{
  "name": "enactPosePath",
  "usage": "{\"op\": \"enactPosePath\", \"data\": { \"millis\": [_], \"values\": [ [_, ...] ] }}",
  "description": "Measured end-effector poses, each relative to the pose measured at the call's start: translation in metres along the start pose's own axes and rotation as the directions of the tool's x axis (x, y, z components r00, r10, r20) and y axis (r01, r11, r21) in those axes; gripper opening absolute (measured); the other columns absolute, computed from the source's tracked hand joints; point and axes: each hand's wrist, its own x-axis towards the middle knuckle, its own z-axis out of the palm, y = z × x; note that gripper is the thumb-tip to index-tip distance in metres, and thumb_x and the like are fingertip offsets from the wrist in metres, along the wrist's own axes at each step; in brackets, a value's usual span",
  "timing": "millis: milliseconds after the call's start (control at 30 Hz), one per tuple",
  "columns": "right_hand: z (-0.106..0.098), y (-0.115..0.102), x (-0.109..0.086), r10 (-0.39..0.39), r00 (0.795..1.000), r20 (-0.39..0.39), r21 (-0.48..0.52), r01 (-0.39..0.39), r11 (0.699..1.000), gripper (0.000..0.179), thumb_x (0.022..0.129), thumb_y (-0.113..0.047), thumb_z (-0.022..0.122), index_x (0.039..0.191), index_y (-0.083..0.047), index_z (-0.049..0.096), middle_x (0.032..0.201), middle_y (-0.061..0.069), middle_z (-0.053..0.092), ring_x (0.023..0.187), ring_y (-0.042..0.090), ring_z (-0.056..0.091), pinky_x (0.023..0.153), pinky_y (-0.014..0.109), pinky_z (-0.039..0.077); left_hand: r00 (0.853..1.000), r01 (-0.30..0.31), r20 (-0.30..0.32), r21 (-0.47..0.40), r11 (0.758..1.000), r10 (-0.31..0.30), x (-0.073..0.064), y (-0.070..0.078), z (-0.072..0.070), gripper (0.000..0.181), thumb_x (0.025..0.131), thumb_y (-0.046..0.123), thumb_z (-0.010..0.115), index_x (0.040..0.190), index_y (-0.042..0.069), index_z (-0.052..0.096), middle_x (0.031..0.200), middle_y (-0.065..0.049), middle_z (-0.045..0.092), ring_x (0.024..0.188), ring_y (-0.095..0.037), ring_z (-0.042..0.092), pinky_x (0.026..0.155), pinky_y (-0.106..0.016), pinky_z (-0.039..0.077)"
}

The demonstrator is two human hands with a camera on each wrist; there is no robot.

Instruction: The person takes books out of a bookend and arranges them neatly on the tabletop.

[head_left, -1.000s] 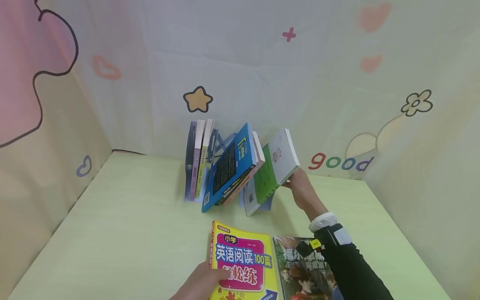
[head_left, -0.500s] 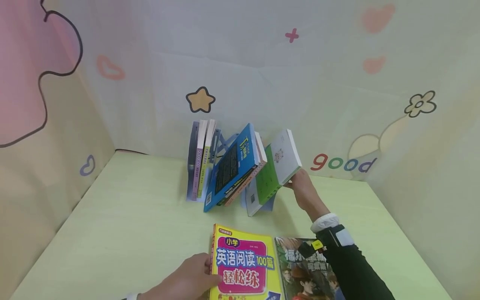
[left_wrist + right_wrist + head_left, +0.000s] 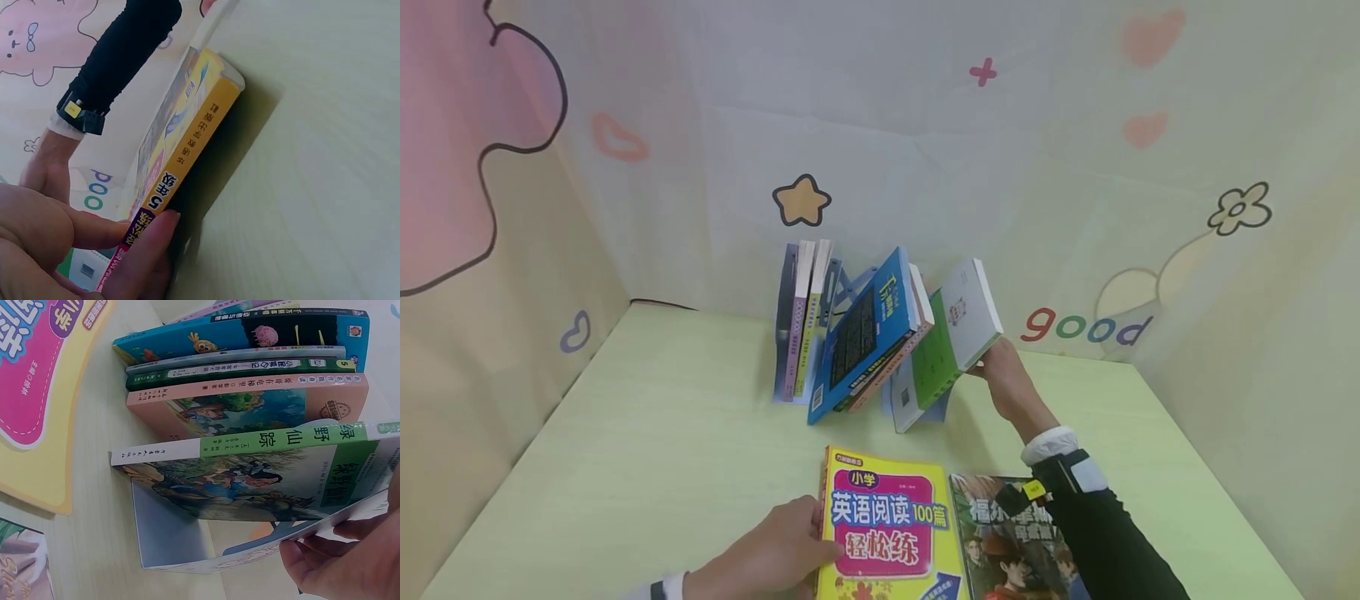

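Observation:
My left hand [image 3: 775, 542] holds a yellow and pink book [image 3: 891, 471] by its spine edge, with the thumb on the cover. In the left wrist view this book's orange spine [image 3: 200, 125] shows pinched between thumb and fingers, its far end close over the table. Up at the back, my right hand [image 3: 1009, 387] grips the pale blue end panel of an expandable bookend [image 3: 165, 528], its fingers curled at the panel's edge. Beside that panel leans a green and white book [image 3: 275, 481]. Further left in the bookend, a blue book [image 3: 857, 333] and a pink book [image 3: 206, 406] also lean.
A dark-covered book [image 3: 1011, 533] lies on the table to the right of the yellow one, partly under the right sleeve [image 3: 1105, 533]. Purple and yellow-green books [image 3: 805, 333] stand upright at the bookend's left end. A printed backdrop [image 3: 880, 125] rises behind the table [image 3: 625, 467].
My left thumb has drawn back from over the cover to the yellow and pink book's left edge, and more of the left wrist shows. My right hand and the leaning books look the same.

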Motion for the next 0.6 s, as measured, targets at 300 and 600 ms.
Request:
{"op": "enactPosePath", "data": {
  "millis": [300,600],
  "values": [
    [0.0000,0.0009,0.0003,-0.007,1.000,0.003,-0.012,0.007,1.000,0.053,0.115,-0.033,0.027,0.153,0.002,0.041,0.140,0.020,0.051,0.116,0.014,0.056,0.094,0.032,0.053,0.997,0.010,-0.077,0.141,0.990,0.001,0.0023,0.0023,-0.0009,0.053,0.087,0.023,0.085,0.122,0.001,0.051,0.089,-0.010,0.058,0.075,-0.019,0.063,0.066,-0.029,0.060],
    [0.0006,0.0025,0.0024,0.021,0.999,-0.036,-0.059,-0.023,0.998,0.052,0.115,-0.031,0.024,0.150,0.003,0.043,0.137,0.022,0.053,0.110,0.013,0.058,0.090,0.029,0.053,0.993,0.007,-0.113,0.194,0.981,0.015,0.0004,0.0015,-0.0013,0.052,0.087,0.024,0.085,0.121,0.003,0.052,0.088,-0.010,0.055,0.077,-0.020,0.059,0.067,-0.028,0.058]
  ]
}}
